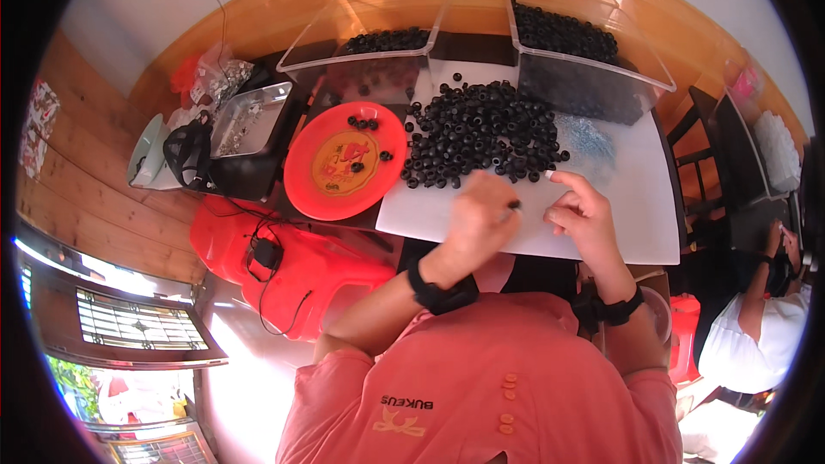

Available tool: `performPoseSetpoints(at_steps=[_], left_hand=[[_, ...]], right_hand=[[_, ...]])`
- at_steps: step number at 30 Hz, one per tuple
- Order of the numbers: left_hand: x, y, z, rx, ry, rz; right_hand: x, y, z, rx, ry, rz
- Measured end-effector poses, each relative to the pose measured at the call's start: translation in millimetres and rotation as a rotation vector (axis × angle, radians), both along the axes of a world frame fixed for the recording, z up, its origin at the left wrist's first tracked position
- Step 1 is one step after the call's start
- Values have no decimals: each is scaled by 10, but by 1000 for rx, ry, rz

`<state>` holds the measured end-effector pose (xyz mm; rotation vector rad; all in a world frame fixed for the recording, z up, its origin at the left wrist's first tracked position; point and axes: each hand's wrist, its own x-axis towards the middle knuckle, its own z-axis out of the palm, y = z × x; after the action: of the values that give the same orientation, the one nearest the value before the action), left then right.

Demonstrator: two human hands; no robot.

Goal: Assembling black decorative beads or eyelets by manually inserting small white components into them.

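My left hand [481, 222], slightly blurred, is closed over the near part of a white board [412, 216]. A small black round piece [514, 204] shows at its fingertips. My right hand [583, 216] is beside it, index finger stretched toward the pile and the other fingers curled, with a gap and no visible thing between them. Its index fingertip nearly reaches the near edge of a heap of black round pieces [481, 129], several with a hole showing. Right of the heap lies a patch of small clear bluish bits [586, 144].
A red plate [302, 159] holds a few black pieces. Behind stand two clear plastic bins [601, 77] [357, 64] of black pieces. At left are a metal tray [225, 129] and a black strap [187, 150]; below, red stools [318, 279] with a cable. Another person [756, 326] sits far right.
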<state>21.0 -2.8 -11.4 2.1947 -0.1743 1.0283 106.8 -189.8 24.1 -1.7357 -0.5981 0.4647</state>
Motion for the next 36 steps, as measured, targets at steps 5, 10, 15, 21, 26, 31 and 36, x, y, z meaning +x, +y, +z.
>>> performPoseSetpoints(at_steps=[5,10,15,21,26,31,36], left_hand=[[-315,947,229,80,111,515],[-223,1050,353,302,121,533],[279,523,457,317,137,230],[700,552,343,551,248,275],[737,671,293,538,252,248],[786,643,390,633,289,223],[839,640,459,728,321,189]], right_hand=[[4,-169,-364,264,-113,14],[-26,-164,-373,281,-113,17],[-71,-172,-338,245,-178,-16],[-116,-186,-329,237,-307,-33],[-115,-194,-335,241,-365,-19],[-105,-210,-321,262,-391,-12],[-98,-191,-345,294,-446,-27]])
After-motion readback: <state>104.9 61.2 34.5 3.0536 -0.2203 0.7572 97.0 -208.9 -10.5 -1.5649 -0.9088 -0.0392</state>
